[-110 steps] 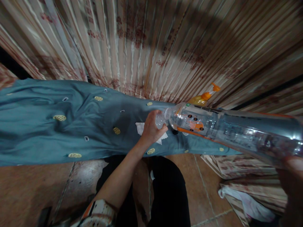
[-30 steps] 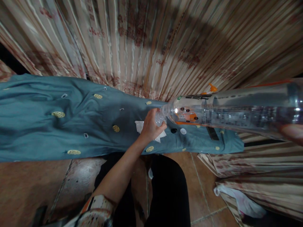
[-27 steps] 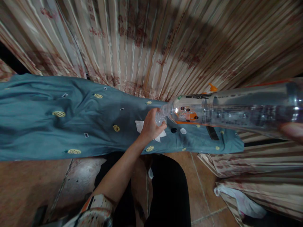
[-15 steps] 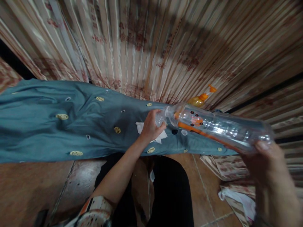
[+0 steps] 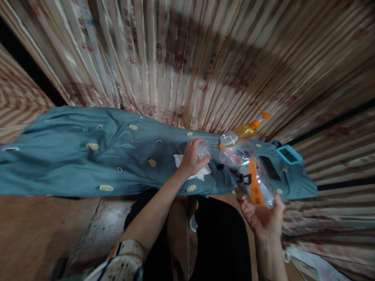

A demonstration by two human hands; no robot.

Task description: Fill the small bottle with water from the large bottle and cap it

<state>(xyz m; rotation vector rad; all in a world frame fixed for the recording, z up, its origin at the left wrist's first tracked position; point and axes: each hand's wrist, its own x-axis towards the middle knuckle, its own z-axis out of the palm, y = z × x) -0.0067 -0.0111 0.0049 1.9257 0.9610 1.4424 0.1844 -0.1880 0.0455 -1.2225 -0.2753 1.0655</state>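
My left hand (image 5: 191,160) is closed round a small clear cup (image 5: 204,149) and rests above a white tissue (image 5: 202,174) on the cloth-covered table. My right hand (image 5: 265,221) grips the base end of a large clear plastic bottle (image 5: 254,181) with an orange and black label. The bottle is tilted, its wide neck pointing away from me and apart from the cup. Whether any liquid is in the cup or bottle I cannot tell. Just beyond the bottle's neck stands a yellow pump bottle (image 5: 245,131) with an orange top.
Teal patterned cloth (image 5: 70,164) covers the narrow table. A dark phone (image 5: 270,168) and a light-blue framed device (image 5: 289,155) lie on the right. A small black round thing (image 5: 220,167) sits near the bottle. Striped curtain (image 5: 181,70) hangs along the back.
The bottle's neck has moved away from the cup, and the bottle has swung from lying sideways to pointing away from me. My right hand has come inward; my left still holds the cup.
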